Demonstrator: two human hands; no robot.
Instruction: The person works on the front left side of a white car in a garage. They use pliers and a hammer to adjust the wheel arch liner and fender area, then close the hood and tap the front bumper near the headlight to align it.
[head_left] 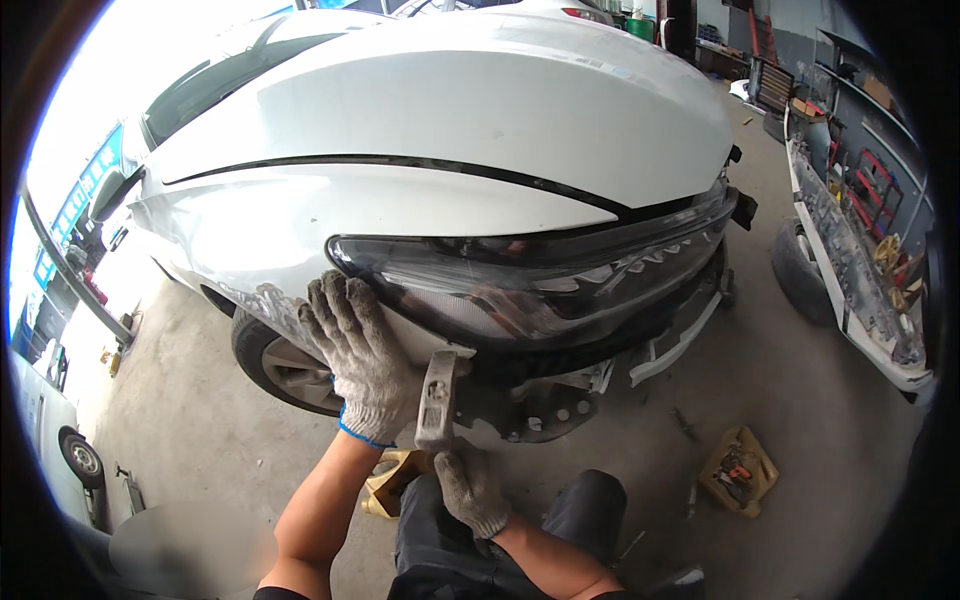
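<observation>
My left hand [355,350], in a dirty white knit glove with a blue cuff, lies flat with fingers stretched out on the white fender [290,310]. It is just below the corner of the dark headlight [520,290]. In my right hand [470,495], also gloved and closed, is a hammer. The worn grey hammer head [436,400] stands up near the fender's lower front corner, close to my left hand; whether it touches the metal I cannot tell. Its handle is mostly hidden. Scuffed, bare patches show along the fender edge by my left fingers.
The white car's front bumper is off, with brackets and a dark liner [530,415] hanging under the headlight. A tyre [285,365] stands left. A yellow tool container [738,470] sits on the floor at right, near a detached bumper [850,290]. Another yellow container [395,482] is by my legs.
</observation>
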